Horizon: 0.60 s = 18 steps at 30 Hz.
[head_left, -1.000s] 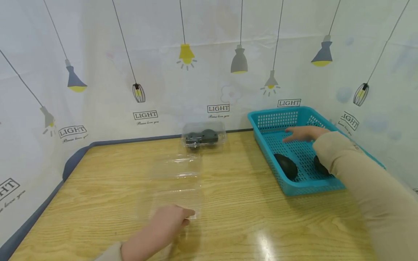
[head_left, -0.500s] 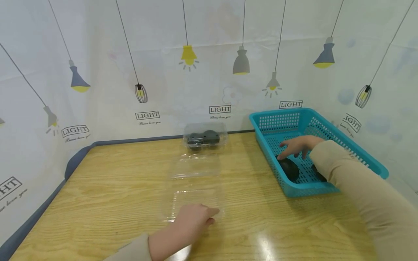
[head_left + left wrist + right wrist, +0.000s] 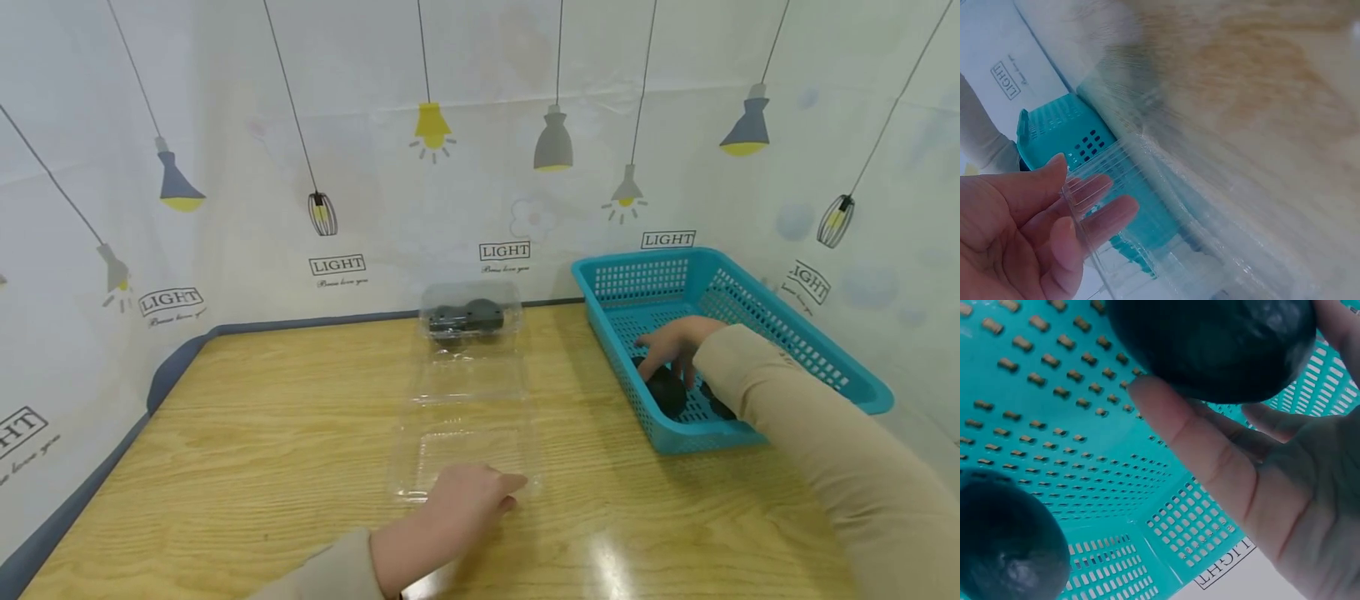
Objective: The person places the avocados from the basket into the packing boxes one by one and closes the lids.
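Observation:
An open clear plastic clamshell box (image 3: 472, 379) lies on the table, its two halves unfolded. My left hand (image 3: 463, 507) pinches its near edge; in the left wrist view the thumb and fingers (image 3: 1113, 220) take the clear rim between them. Inside the blue basket (image 3: 611, 333), my right hand (image 3: 670, 343) holds a dark avocado (image 3: 671, 398), fingers curled round its side, as the right wrist view shows. A second avocado (image 3: 1010, 540) lies apart on the basket floor, partly hidden by the right sleeve in the head view.
Behind the open box, against the wall, stands a closed clear box (image 3: 468, 310) with dark round items in it. The wooden table (image 3: 247, 433) ends at a wall sheet (image 3: 397, 192) printed with lamps. The basket's perforated sides rise around the right hand.
The open box has slid to the right with my left hand, now in line with the closed box. My right hand has come down and taken hold of the nearer avocado.

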Available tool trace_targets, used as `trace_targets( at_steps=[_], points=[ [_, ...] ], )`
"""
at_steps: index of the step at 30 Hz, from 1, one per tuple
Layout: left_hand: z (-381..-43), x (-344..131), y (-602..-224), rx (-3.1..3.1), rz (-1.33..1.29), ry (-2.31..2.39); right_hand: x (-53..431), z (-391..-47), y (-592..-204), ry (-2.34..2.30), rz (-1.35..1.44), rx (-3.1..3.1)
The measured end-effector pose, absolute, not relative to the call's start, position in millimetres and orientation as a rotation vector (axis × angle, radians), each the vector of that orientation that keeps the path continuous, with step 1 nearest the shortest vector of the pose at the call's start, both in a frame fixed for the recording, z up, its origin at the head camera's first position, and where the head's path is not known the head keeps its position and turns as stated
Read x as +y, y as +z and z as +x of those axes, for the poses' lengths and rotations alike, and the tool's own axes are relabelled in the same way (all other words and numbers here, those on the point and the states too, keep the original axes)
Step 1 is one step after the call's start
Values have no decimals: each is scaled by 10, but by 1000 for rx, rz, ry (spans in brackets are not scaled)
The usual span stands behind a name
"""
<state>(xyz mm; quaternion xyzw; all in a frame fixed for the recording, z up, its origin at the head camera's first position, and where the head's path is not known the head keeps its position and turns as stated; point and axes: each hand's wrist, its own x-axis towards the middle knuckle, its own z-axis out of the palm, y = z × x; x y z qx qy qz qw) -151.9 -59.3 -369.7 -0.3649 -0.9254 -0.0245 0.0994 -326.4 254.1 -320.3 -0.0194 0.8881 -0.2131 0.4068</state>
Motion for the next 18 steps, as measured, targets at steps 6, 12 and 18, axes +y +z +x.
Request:
trace_targets(
  at_steps=[6,12,18],
  points=[
    [-1540,-537,-3676,-2801,-1100,-73,2495,-3260,-3207,-503,-43,2255],
    [-1529,-518,-3668,-2806,-1078,-69,2474,-3287,-3234,-434,-83,2253],
    [-1485,-616,-3605,-2764,-1050,-158,2481,-3304,-3264,-384,-85,2256]
  ],
)
